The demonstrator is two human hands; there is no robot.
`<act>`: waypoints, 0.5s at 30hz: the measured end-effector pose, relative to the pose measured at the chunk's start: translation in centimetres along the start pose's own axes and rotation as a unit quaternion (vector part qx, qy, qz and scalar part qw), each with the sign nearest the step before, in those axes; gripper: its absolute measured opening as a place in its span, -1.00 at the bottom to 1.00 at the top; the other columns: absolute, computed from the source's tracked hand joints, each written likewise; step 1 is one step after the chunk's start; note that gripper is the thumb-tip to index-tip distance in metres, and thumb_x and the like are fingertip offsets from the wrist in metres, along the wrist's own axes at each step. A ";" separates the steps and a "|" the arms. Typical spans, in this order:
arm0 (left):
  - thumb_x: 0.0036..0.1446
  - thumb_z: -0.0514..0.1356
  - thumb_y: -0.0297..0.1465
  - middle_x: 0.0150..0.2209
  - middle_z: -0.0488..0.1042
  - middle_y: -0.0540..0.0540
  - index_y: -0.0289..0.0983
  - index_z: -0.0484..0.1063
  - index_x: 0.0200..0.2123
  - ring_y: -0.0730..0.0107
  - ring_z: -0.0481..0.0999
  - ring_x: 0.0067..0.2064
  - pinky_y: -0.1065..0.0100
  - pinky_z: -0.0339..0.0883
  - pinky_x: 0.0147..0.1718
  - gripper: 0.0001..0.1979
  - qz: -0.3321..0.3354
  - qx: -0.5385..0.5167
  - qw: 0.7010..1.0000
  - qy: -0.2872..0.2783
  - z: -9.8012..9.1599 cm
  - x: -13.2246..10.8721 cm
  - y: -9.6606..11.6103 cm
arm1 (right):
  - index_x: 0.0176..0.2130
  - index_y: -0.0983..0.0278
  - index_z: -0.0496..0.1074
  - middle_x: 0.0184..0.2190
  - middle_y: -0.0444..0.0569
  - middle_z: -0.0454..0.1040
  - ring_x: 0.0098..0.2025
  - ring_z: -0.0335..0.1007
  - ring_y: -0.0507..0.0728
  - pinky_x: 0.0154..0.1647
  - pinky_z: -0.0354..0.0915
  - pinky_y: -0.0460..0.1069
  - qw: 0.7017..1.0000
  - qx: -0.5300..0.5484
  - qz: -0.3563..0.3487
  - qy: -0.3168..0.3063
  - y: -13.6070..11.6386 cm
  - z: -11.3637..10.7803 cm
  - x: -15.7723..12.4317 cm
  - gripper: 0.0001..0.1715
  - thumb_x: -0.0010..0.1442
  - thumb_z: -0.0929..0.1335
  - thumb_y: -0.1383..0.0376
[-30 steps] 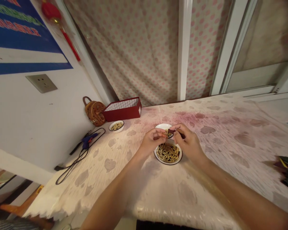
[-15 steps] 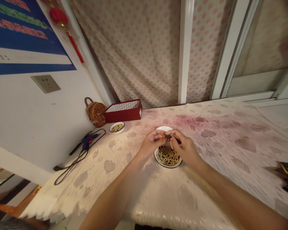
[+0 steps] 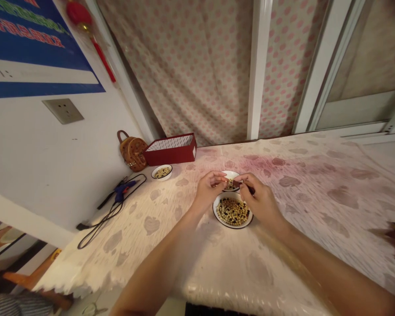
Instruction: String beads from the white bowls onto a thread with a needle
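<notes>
A white dish (image 3: 232, 224) full of mixed yellow and dark beans sits on the table in front of me. A second, smaller white dish (image 3: 231, 175) stands just behind it, partly hidden by my fingers. My left hand (image 3: 208, 191) hovers over the gap between the dishes, fingers pinched together on something too small to name. My right hand (image 3: 260, 199) is beside the bean dish, closed on a small dark red object (image 3: 237, 183) held toward the left fingertips. The two hands nearly touch above the far dish.
A patterned plastic cloth (image 3: 303, 193) covers the table. A third small dish of beans (image 3: 161, 171), a red box (image 3: 171, 149) and a brown woven bag (image 3: 133, 152) sit at the back left. A blue glue gun (image 3: 122, 189) with a black cord lies by the wall.
The hands have stayed together over the dishes with only small finger shifts. The view has drifted slightly, so the far dish shows a little more.
</notes>
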State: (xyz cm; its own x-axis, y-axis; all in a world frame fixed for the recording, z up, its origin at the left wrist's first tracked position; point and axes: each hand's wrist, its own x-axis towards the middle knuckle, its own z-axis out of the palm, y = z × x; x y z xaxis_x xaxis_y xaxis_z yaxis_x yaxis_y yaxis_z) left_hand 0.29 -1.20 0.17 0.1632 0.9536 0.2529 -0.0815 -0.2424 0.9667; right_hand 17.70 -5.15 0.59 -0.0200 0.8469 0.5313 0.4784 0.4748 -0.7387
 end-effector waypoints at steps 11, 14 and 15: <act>0.15 0.24 -0.52 -0.18 0.65 -0.08 -0.23 0.57 -0.16 0.33 0.59 -0.19 0.30 0.43 -0.12 -0.80 0.049 0.270 0.961 -0.043 -0.1 -1.7 1.3 | -0.15 0.19 0.42 -0.43 -0.09 0.56 -0.45 0.46 0.13 -0.37 0.24 -0.01 0.998 -0.004 0.017 0.057 0.1 -0.5 0.4 -0.78 0.24 0.24 0.28; 0.08 0.34 -0.43 -0.24 0.65 -0.06 -0.20 0.60 -0.21 0.30 0.59 -0.23 0.32 0.43 -0.19 -0.84 0.044 0.346 0.926 -0.141 0.3 -3.0 2.6 | -0.17 0.20 0.43 -0.45 -0.10 0.55 -0.46 0.44 0.12 -0.36 0.24 0.00 0.998 -0.008 0.021 0.059 0.0 -0.5 0.5 -0.78 0.24 0.24 0.30; 0.06 0.36 -0.42 -0.23 0.66 -0.06 -0.20 0.60 -0.21 0.27 0.60 -0.22 0.31 0.43 -0.19 -0.82 0.051 0.371 0.911 -0.169 0.5 -3.3 2.8 | -0.17 0.20 0.43 -0.47 -0.10 0.54 -0.47 0.43 0.12 -0.36 0.24 0.00 0.998 -0.011 0.023 0.063 0.0 -0.5 0.6 -0.78 0.23 0.24 0.30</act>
State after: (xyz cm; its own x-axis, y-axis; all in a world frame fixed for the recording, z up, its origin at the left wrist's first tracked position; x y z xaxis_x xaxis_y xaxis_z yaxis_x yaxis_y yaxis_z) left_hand -0.02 -5.11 2.07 0.4968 0.8398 0.2190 0.5541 -0.5011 0.6648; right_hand 18.18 -4.80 1.10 0.1123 0.8304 0.5457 0.4946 0.4296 -0.7555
